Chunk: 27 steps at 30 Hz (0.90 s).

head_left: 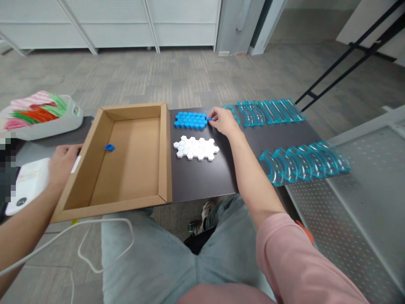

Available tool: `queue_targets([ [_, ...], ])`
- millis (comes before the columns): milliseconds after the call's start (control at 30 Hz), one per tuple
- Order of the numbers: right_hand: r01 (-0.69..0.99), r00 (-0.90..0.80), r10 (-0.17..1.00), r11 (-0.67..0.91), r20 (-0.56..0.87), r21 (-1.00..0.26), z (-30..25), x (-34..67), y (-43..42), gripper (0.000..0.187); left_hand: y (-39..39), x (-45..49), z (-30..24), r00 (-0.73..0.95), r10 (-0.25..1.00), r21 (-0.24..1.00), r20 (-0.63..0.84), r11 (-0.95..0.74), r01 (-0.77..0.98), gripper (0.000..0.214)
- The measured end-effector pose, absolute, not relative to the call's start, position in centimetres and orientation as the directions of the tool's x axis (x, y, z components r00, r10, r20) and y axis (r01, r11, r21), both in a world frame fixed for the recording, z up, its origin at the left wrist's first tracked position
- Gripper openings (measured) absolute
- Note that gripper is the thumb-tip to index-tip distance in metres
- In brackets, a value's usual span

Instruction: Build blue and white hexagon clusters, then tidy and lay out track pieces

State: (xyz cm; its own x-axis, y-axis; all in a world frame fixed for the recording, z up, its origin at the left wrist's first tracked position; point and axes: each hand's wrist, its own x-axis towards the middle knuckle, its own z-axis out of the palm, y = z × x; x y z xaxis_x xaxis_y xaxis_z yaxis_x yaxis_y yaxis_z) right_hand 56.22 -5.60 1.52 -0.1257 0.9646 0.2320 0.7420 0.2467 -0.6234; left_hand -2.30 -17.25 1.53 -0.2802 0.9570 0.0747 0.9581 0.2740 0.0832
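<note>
On the dark table, my right hand (223,121) is closed in a pinch on a small blue hexagonal piece (209,120), at the right end of a flat cluster of blue hexagonal pieces (190,120). Nearer to me lies a similar cluster of white hexagonal pieces (196,148). My left hand (64,161) is at the outer left wall of an open cardboard box (165,156), fingers stretched toward it and partly hidden. A single blue piece (109,147) rests on the box floor.
Clear plastic pieces with teal edges lie in two rows, a far row (270,112) and a near row (305,162). At left stand a white basket (53,126) of colourful items and a white device (27,185). A white cable (104,220) crosses in front of the box.
</note>
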Motion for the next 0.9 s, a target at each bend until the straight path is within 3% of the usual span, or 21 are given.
queue_targets([
  [100, 0.746, -0.132, 0.964, 0.25, 0.231, -0.618, 1.3, 56.1, -5.4, 0.022, -17.2, -1.1, 2.5, -0.449, 0.894, 0.302, 0.014, 0.424, 0.854, 0.081],
  [200, 0.742, -0.14, 0.964, 0.252, 0.224, -0.621, 1.2, 56.0, -5.3, 0.022, -17.3, -0.4, 3.1, -0.489, 0.872, 0.376, -0.011, 0.457, 0.806, 0.077],
  [400, 0.726, -0.137, 0.971, 0.234, 0.197, -0.647, 1.4, 56.0, -5.5, 0.029, -17.6, -0.6, 3.0, -0.444, 0.896, 0.337, -0.027, 0.426, 0.84, 0.084],
  [533, 0.705, -0.13, 0.974, 0.221, 0.184, -0.674, 1.6, 55.9, -5.7, 0.033, -17.6, -1.0, 2.6, -0.418, 0.908, 0.323, -0.001, 0.396, 0.86, 0.078],
  [700, 0.684, -0.122, 0.974, 0.221, 0.19, -0.696, 1.5, 55.8, -5.7, 0.037, -17.7, -1.5, 2.4, -0.341, 0.94, 0.214, 0.032, 0.327, 0.921, 0.073],
  [900, 0.667, -0.127, 0.973, 0.227, 0.192, -0.709, 1.3, 55.9, -5.6, 0.04, -18.1, -0.4, 3.4, -0.296, 0.955, 0.091, -0.026, 0.297, 0.951, 0.085],
])
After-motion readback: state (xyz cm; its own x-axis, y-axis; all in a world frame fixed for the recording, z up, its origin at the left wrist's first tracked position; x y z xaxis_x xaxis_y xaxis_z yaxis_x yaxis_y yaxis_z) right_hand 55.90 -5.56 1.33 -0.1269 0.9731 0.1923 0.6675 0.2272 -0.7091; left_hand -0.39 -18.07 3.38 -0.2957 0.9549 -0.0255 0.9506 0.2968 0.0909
